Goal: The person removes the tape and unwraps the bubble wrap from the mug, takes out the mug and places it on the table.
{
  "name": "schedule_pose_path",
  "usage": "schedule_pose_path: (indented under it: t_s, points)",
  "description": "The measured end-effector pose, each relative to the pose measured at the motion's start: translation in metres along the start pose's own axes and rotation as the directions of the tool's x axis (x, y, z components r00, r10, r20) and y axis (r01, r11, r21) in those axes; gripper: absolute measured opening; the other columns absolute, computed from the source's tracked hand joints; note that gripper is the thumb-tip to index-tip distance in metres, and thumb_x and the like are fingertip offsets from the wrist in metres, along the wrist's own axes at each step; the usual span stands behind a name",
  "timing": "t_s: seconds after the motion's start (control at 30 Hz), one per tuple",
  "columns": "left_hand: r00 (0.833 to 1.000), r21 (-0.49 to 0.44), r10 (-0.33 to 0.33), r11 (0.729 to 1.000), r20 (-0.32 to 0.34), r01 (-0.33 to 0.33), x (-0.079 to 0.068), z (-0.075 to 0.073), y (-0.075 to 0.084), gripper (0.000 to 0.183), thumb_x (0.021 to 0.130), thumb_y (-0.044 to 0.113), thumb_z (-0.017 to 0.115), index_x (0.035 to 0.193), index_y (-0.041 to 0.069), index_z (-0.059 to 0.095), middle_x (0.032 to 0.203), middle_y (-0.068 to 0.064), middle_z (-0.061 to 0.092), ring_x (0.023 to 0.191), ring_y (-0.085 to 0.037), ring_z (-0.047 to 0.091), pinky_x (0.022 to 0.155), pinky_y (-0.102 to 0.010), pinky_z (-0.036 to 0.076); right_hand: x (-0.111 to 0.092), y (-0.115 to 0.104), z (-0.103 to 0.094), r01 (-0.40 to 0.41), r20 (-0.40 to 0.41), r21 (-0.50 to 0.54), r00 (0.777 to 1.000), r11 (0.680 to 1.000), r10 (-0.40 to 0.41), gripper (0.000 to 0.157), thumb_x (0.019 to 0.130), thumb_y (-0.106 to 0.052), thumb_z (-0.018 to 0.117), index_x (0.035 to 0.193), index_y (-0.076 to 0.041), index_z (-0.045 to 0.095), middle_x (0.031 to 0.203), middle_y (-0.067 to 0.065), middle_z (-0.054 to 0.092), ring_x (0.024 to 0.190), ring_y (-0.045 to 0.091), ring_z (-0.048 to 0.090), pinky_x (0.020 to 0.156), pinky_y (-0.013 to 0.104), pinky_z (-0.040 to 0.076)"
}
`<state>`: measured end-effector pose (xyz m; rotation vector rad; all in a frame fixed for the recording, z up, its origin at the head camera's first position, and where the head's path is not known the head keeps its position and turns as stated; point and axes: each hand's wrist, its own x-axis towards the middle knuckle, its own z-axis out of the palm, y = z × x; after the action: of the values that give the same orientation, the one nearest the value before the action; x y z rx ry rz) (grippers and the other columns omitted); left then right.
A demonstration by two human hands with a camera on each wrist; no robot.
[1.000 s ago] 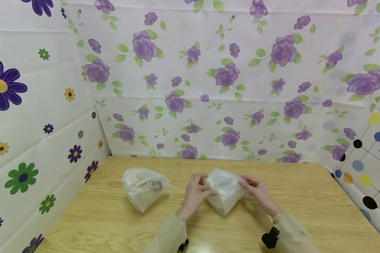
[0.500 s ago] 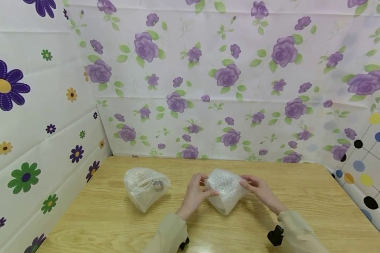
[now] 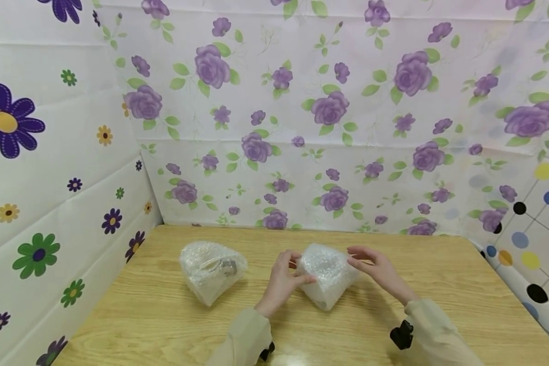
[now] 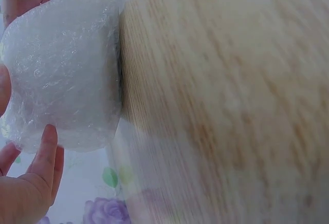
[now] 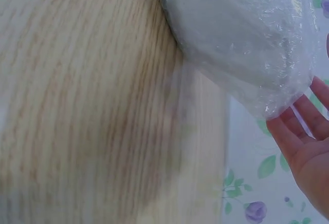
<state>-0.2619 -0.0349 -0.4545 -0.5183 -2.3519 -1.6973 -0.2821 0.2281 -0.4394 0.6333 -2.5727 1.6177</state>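
Note:
A bubble-wrapped bundle (image 3: 326,272) lies on the wooden table right of the middle; its contents are hidden by the wrap. At its left side, my left hand (image 3: 281,282) holds it with the thumb across the front and the fingers behind. The left wrist view shows left fingertips (image 4: 50,131) pressed to the plastic. My right hand (image 3: 377,269) is at the bundle's upper right corner, its fingers fairly straight. In the right wrist view, right fingertips (image 5: 275,124) are right at the wrap's edge.
A second bubble-wrapped bundle (image 3: 210,272), with something greyish showing through, lies on the table (image 3: 164,325) to the left. A flowered cloth (image 3: 293,117) hangs behind the table. Patterned sheets also hang at both sides. A small black device (image 3: 401,334) is on the right wrist.
My right hand has eased slightly away from the bundle's upper right corner, its fingers opening and rising a little. My left hand and both bundles stay in place.

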Motion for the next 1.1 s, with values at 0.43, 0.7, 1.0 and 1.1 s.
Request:
schedule_pose_path:
  t_s: [0.43,0.7,1.0,1.1]
  points:
    - [1.0,-0.008,-0.02,1.0,0.016,0.02,0.001,-0.001,-0.001,0.05,0.067,0.023,0.08,0.102,0.004,0.05,0.102,-0.005,0.047,0.092,-0.025,0.046,0.067,-0.026,0.047,0.011,-0.005,-0.001,0.054,0.069,-0.002,0.996,0.999,-0.054,0.05,0.082,-0.026,0.068,0.123,-0.004,0.052,0.122,0.015,0.051,0.111,0.03,0.045,0.093,0.049,0.033]
    - [0.999,-0.019,-0.01,1.0,0.032,0.011,0.001,-0.001,0.0,0.051,0.068,0.022,0.08,0.104,0.003,0.049,0.103,-0.006,0.046,0.092,-0.024,0.045,0.069,-0.027,0.048,0.014,-0.012,0.0,0.092,0.106,-0.044,0.991,0.995,-0.087,0.051,0.079,-0.025,0.071,0.122,-0.004,0.054,0.12,0.012,0.053,0.111,0.035,0.044,0.092,0.054,0.031]
    - [0.999,0.075,-0.004,0.997,0.041,0.001,0.002,-0.003,0.002,0.05,0.069,0.025,0.079,0.103,0.004,0.05,0.098,-0.003,0.047,0.087,-0.02,0.048,0.067,-0.027,0.047,0.019,-0.016,0.001,0.113,0.166,-0.092,0.981,0.989,-0.096,0.056,0.076,-0.025,0.073,0.121,0.002,0.053,0.12,0.015,0.052,0.106,0.034,0.047,0.086,0.05,0.04]
    - [0.999,0.074,-0.002,0.997,0.041,-0.001,0.002,-0.003,0.001,0.051,0.068,0.024,0.079,0.104,0.004,0.049,0.098,-0.003,0.047,0.087,-0.02,0.047,0.067,-0.027,0.047,0.02,-0.015,0.001,0.117,0.186,-0.087,0.977,0.989,-0.1,0.057,0.076,-0.024,0.074,0.121,0.002,0.053,0.121,0.016,0.051,0.105,0.034,0.048,0.085,0.049,0.041]
